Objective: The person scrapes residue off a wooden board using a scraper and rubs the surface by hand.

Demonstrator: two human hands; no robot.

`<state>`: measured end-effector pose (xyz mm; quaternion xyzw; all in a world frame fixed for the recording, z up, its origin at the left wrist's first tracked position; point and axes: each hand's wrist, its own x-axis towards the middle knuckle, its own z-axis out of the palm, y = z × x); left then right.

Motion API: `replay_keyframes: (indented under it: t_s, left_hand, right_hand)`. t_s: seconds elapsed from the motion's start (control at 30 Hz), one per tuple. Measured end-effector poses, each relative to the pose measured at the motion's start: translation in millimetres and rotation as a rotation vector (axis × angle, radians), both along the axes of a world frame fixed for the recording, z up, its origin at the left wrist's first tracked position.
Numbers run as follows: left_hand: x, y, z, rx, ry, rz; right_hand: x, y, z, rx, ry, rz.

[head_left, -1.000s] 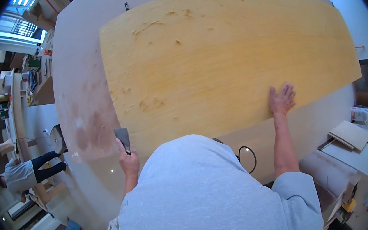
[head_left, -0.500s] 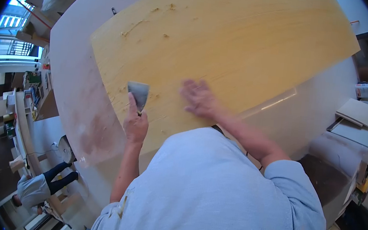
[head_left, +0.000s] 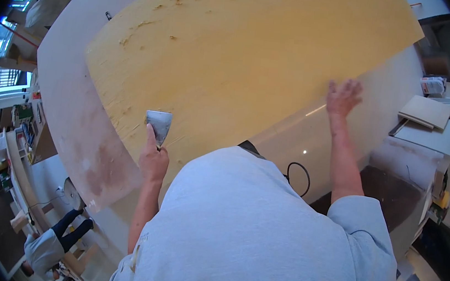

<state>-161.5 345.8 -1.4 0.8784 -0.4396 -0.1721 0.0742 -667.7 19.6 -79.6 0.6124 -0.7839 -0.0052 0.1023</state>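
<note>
My left hand grips a putty knife, its wide grey blade pointing away from me over the lower left part of a yellow sheet. Small raised lumps and streaks mark the sheet's left side. Fingers spread, my right hand is at the sheet's right lower edge with nothing in it; whether it touches the surface I cannot tell. Beneath the sheet lies a large pale table with reddish-brown smudges at its lower left.
A person is at the lower left, near a round disc. Pale boards and a white packet lie at the right. A black cable loop shows beside my body.
My right hand swept left across the sheet, then moved back right to its edge. My left hand rose from the sheet's lower corner onto its lower left area with the putty knife. The view shifted.
</note>
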Motion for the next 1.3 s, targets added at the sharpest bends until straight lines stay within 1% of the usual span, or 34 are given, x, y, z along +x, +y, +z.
replay_keyframes:
  t_s: [0.03, 0.07, 0.13, 0.2, 0.23, 0.3, 0.33, 0.4, 0.53, 0.63, 0.7, 0.73, 0.83, 0.9, 0.97, 1.03, 1.17, 1.23, 1.3]
  left_hand:
    - [-4, -1, 3, 0.031, 0.013, 0.006]
    - [-7, -2, 3, 0.032, 0.029, -0.007]
    - [-13, 0, 3, 0.006, 0.059, -0.051]
    - [-15, -1, 4, -0.034, 0.080, -0.090]
    - [-18, -2, 6, -0.044, 0.088, -0.096]
    - [-16, -1, 6, -0.031, 0.088, -0.109]
    - [-14, 1, 3, -0.011, 0.081, -0.112]
    - [-12, 5, 0, 0.000, 0.074, -0.103]
    - [-9, 12, 4, 0.019, 0.078, -0.029]
    - [-12, 21, 4, -0.066, 0.044, -0.025]
    - [-13, 25, 3, -0.079, 0.026, -0.030]
    - [-13, 26, 4, -0.043, 0.026, -0.026]
    - [-15, 23, 6, 0.031, 0.094, -0.001]
    - [-17, 14, 4, 0.043, 0.132, -0.011]
    - [-17, 4, -1, 0.039, 0.144, -0.047]
    - [-30, -20, 15, -0.002, 0.182, -0.073]
    - [-32, -40, 15, -0.082, 0.159, -0.195]
    - [-30, -48, 11, -0.115, 0.155, -0.244]
    - [-25, -40, -3, -0.172, 0.134, -0.280]
  right_hand:
    - [33, 20, -5, 0.005, -0.058, 0.199]
    - [73, 47, -11, 0.065, -0.144, 0.403]
    - [128, 88, -10, 0.193, -0.245, 0.678]
    - [149, 99, 0, 0.263, -0.266, 0.845]
    - [150, 96, 6, 0.288, -0.285, 0.869]
    - [144, 86, 15, 0.314, -0.256, 0.809]
    - [128, 65, 16, 0.314, -0.205, 0.726]
    - [94, 24, 13, 0.277, -0.137, 0.566]
    - [62, -18, 6, 0.199, -0.110, 0.397]
    - [74, -8, -14, 0.145, -0.093, 0.367]
    - [93, 20, -13, 0.129, -0.135, 0.471]
    - [104, 36, -10, 0.121, -0.157, 0.521]
    - [123, 66, -10, 0.100, -0.253, 0.552]
    - [129, 71, -2, 0.150, -0.263, 0.541]
    - [128, 64, 5, 0.175, -0.265, 0.529]
    - [128, 49, 11, 0.175, -0.277, 0.512]
    - [143, 38, 8, 0.198, -0.321, 0.400]
    - [151, 58, 15, 0.259, -0.305, 0.425]
    - [156, 84, 15, 0.280, -0.292, 0.463]
